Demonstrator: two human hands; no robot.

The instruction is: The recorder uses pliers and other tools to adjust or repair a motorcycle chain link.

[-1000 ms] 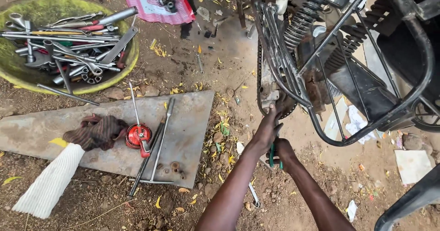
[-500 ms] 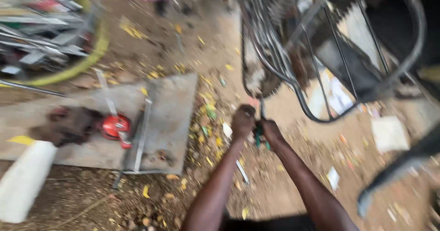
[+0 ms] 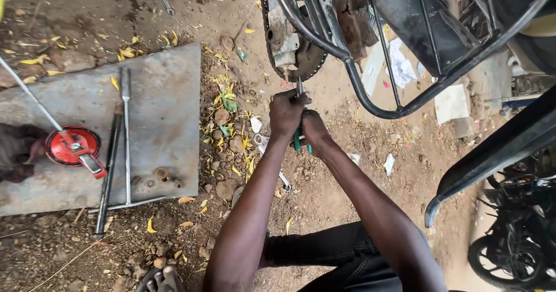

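Both hands meet low in front of the person, just under the rear of a motorcycle. The left hand (image 3: pixel 286 114) is curled into a closed fist around the thin metal shaft of a green-handled hand tool (image 3: pixel 299 131), the shaft poking up from the fist toward the toothed rear sprocket and chain (image 3: pixel 289 43). The right hand (image 3: pixel 315 131) sits just behind and touching the left, its fingers wrapped shut around the green grips of the same tool, which show between the two hands. The tool's tip is hidden, so I cannot tell whether it touches the sprocket. Above arches the black tubular steel rack (image 3: pixel 370 95) of the motorcycle. To the left, on the dirt, lies a flat grey metal sheet (image 3: pixel 168 112), bearing a long steel T-shaped wrench (image 3: pixel 126 136) and a round red oil can with a thin spout (image 3: pixel 74 144), well apart from the hands.
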